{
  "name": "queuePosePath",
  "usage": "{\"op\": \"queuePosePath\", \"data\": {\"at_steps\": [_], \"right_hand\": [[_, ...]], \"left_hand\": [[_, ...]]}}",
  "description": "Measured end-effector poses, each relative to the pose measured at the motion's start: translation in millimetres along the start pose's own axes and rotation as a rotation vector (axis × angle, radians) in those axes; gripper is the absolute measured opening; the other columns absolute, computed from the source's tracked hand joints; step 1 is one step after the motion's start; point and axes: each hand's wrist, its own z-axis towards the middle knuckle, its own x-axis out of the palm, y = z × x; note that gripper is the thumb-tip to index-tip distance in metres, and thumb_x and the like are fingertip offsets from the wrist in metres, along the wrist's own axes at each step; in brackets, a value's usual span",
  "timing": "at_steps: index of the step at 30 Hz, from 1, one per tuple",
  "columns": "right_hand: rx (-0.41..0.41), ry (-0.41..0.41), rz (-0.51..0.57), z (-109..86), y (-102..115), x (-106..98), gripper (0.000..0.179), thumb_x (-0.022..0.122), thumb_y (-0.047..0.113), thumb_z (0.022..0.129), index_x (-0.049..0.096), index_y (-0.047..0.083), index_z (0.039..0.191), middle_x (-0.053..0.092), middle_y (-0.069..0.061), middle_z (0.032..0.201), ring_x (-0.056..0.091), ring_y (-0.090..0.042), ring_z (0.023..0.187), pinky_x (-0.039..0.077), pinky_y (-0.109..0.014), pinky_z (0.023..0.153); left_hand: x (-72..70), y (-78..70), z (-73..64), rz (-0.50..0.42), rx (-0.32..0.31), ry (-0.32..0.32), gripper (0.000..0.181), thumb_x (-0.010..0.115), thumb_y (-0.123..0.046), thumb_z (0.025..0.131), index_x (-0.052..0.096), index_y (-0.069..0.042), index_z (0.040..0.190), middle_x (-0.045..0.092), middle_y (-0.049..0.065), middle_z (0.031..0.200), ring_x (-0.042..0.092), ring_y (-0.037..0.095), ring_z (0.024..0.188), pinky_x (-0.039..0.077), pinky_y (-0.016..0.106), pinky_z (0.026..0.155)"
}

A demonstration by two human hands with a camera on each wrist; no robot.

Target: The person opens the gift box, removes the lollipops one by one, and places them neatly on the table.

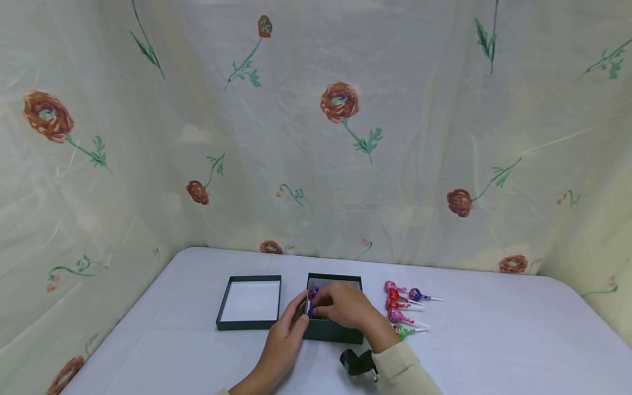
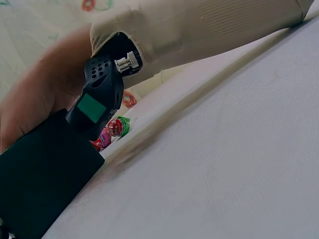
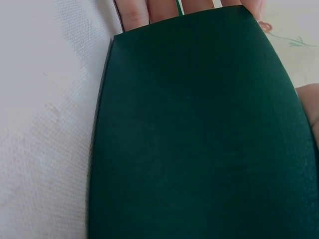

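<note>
A dark green box (image 1: 333, 332) stands on the table, its top uncovered. My left hand (image 1: 283, 336) holds it at the left wall, with the thumb by the front corner. In the right wrist view, left fingers (image 3: 163, 11) show past the far edge of the green wall. Over the box, my right hand (image 1: 343, 304) reaches in with curled fingers and pinches a purple-wrapped lollipop (image 1: 310, 312) near the left wall. Another purple lollipop (image 1: 314, 292) lies just behind it in the box. The palm hides much of the interior.
Left of the box lies a shallow green lid (image 1: 248, 325), white inside. To the right sit several red and pink lollipops (image 1: 395, 315), a green one (image 1: 402, 331) and a purple one (image 1: 416, 294). A black wrist camera (image 1: 351, 362) hangs under the right wrist. Flowered curtain (image 1: 395, 164) surrounds the table.
</note>
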Motion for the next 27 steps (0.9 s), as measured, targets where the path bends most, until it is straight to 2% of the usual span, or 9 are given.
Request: {"op": "queuePosePath", "data": {"at_steps": [15, 27], "right_hand": [[-0.029, -0.052, 0.050, -3.5, -0.7, -0.5, 0.008, 0.067, 0.020, 0.090, 0.073, 0.015, 0.094, 0.067, 0.008, 0.086, 0.059, -0.008, 0.077, 0.051, -0.031, 0.070], [-0.053, -0.053, 0.145, -4.7, -0.9, -5.3, 0.010, 0.063, 0.017, 0.093, 0.071, 0.013, 0.098, 0.069, 0.004, 0.092, 0.062, -0.010, 0.083, 0.054, -0.034, 0.076]], "left_hand": [[0.6, 0.8, 0.6, 0.035, 0.012, -0.012, 0.047, 0.042, -0.024, 0.102, 0.037, -0.028, 0.148, 0.036, 0.009, 0.153, 0.036, 0.029, 0.138, 0.035, 0.049, 0.108], [0.9, 2.1, 0.5, 0.036, 0.027, -0.016, 0.047, 0.042, -0.023, 0.102, 0.037, -0.026, 0.149, 0.036, 0.008, 0.153, 0.037, 0.027, 0.137, 0.036, 0.046, 0.108]]}}
